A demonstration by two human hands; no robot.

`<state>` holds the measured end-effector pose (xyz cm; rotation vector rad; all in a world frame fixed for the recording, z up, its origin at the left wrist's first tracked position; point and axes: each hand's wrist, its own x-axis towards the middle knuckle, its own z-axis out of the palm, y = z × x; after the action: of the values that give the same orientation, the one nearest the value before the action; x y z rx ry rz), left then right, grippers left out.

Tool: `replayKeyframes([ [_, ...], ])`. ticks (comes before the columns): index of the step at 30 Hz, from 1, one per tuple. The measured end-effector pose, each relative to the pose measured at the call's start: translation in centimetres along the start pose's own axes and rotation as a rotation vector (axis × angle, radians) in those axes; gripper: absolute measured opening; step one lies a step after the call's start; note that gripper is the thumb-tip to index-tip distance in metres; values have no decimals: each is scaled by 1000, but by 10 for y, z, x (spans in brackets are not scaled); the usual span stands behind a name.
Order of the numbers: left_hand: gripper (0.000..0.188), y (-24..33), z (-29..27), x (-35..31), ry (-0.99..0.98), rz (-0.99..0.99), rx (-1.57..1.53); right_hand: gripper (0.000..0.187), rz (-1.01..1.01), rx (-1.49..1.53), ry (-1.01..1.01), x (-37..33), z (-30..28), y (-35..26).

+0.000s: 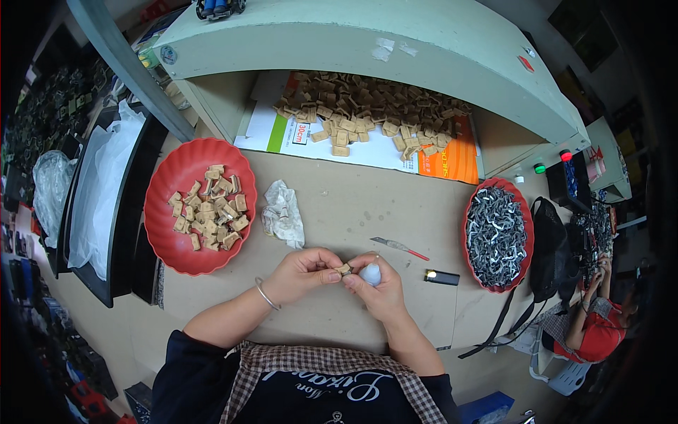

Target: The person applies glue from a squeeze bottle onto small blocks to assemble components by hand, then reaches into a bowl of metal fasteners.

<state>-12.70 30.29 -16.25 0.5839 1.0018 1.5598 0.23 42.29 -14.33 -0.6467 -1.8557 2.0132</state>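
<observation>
Above the near middle of the table, my left hand [305, 277] pinches a small tan block [344, 269] between thumb and fingertips. My right hand [381, 291] meets it there, its fingertips at the block's right side. A pale, rounded small bottle [370, 274] is tucked in the right hand, partly hidden by the fingers. Beyond the hands lies a thin craft knife [400, 248] with a red end. To the left, a red scalloped bowl [159, 212] holds similar tan blocks [210, 215], some with dark metal parts showing.
Many tan blocks [346, 127] lie on cardboard under a pale green shelf [332, 46]. A crumpled white cloth [284, 214] is near the left bowl. At right are a black lighter-like object [441, 277], a red bowl [528, 244] of metal clips and a black bag [549, 247]. A person [597, 325] sits beyond.
</observation>
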Motion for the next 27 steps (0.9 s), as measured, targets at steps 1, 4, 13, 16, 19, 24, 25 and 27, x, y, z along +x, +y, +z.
replayKeyframes([
  [1,20,-1,0,0,19,23,-19,18,106,132,15,0,2,-1],
  [4,26,9,10,3,6,75,-10,18,142,195,27,2,2,2],
  [13,27,-6,5,7,115,163,-135,20,-23,-2,48,2,-1,8],
  [16,22,-6,8,5,144,151,-90,21,-60,-23,41,3,2,12],
  [19,20,-8,7,7,131,171,-83,20,-89,-59,-12,4,-3,8],
  [24,19,-9,5,7,97,149,-139,18,-128,-95,3,5,1,3],
  [25,19,-9,6,7,82,147,-173,17,-176,-162,3,5,1,1],
  [27,19,-8,8,7,81,143,-198,17,-190,-209,-3,5,0,-2],
])
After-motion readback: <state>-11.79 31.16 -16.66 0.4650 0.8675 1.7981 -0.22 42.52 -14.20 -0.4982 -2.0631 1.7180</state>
